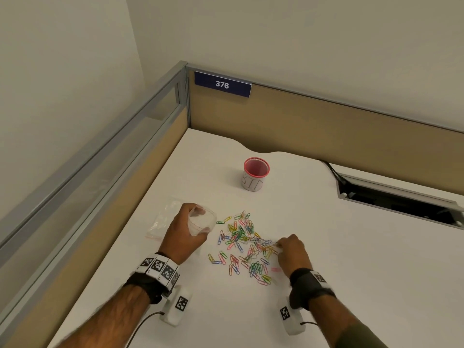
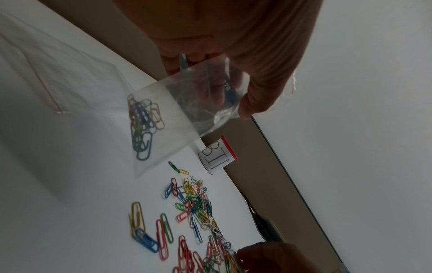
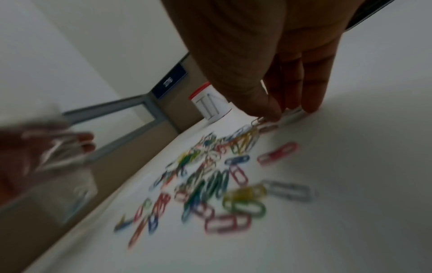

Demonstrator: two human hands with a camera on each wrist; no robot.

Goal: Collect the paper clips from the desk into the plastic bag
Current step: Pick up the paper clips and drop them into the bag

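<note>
Left hand (image 1: pixel 184 233) grips the plastic bag (image 2: pixel 168 118) by its mouth, held open above the bench (image 1: pixel 351 259); right hand (image 1: pixel 292 252) pinches at paper clips (image 1: pixel 242 244) on the pile's right edge. Risk: clips look interlinked, so a lift may drag a chain and scatter it; the slack mouth could collapse. Count: one held bag with roughly a dozen clips inside; several dozen loose; one second bag (image 1: pixel 163 222); one red-rimmed cup (image 1: pixel 256 174).

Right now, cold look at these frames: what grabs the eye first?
The heap of coloured paper clips spread mid-desk between the hands. The left hand holds a clear plastic bag open just left of the heap, a few clips already inside; the right hand pinches clips at the heap's right edge. Behind stands a red-rimmed cup with a handwritten label.
</note>
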